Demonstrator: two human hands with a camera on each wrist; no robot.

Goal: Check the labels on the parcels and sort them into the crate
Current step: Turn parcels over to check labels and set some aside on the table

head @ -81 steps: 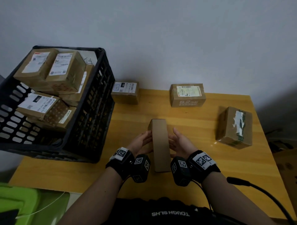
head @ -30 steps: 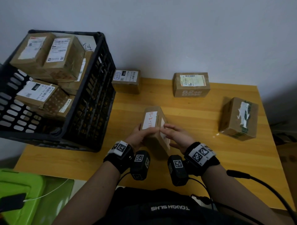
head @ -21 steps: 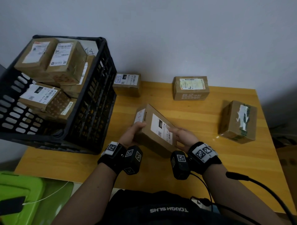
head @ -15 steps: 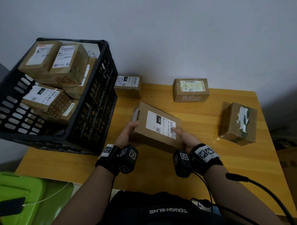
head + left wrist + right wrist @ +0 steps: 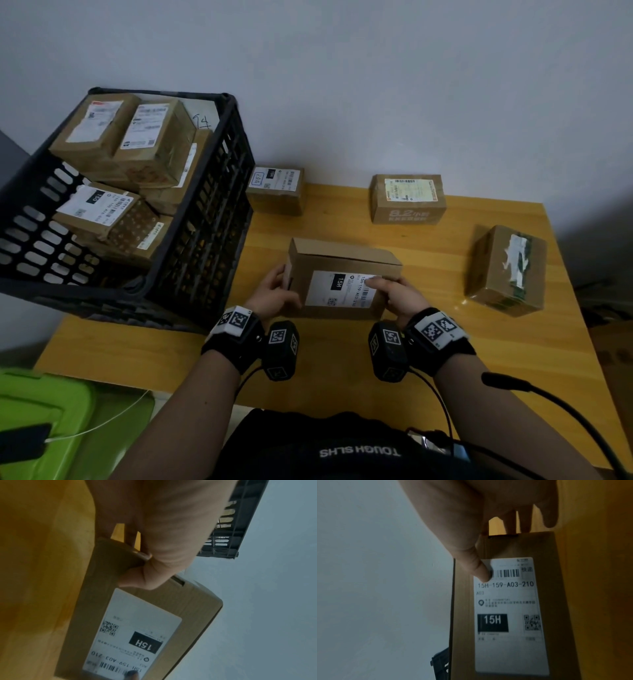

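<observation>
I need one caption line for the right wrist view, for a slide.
Right hand holds a cardboard parcel, thumb on the barcode of its label reading 15H-159-A03-210.

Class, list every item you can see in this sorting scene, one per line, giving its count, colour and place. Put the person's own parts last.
held parcel: one, brown with white 15H label, above the table centre
table parcels: three, brown, lying apart toward the table's far and right sides
crate: one, black, at the table's left
crate parcels: at least five, brown, stacked inside
table: one, yellow wood
bin: one, green, lower left
left hand: grips the parcel's left end
right hand: grips the right end, thumb on label
</observation>
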